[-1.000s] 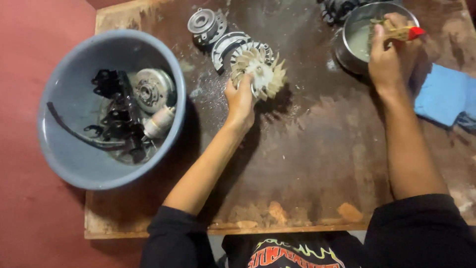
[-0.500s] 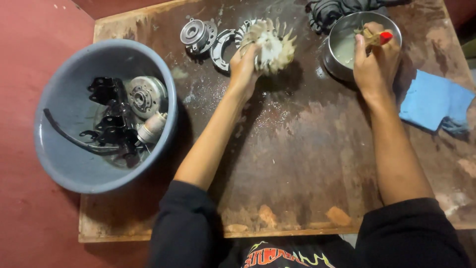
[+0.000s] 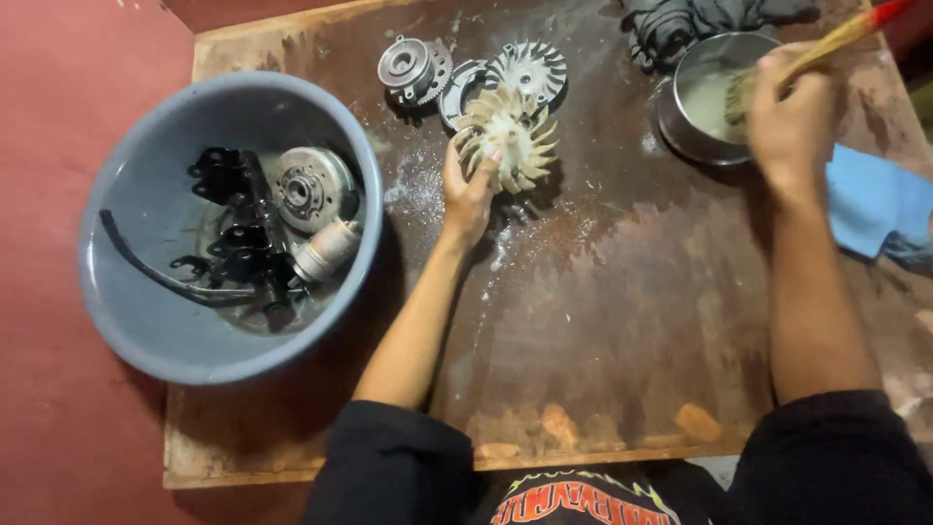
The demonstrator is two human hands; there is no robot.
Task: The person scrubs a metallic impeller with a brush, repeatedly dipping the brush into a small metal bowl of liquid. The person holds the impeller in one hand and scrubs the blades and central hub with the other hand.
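The left hand [image 3: 468,190] grips the stiff, probably light plastic fan [image 3: 507,151] by its thin blades; the right hand [image 3: 792,117] is closed on a brush [image 3: 826,44]

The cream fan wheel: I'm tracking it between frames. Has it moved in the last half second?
Yes. The cream fan wheel came back toward the person, uncovering the metal finned wheel.

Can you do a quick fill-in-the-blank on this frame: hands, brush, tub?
1. The left hand grips a pale finned ____ wheel on the wooden board.
2. The right hand dips a brush into a round ____ bowl of cloudy liquid.
3. The grey tub with dark parts sits at the board's ____ end.
4. A ____ cloth lies beside the right forearm.

Missing words: fan; metal; left; blue
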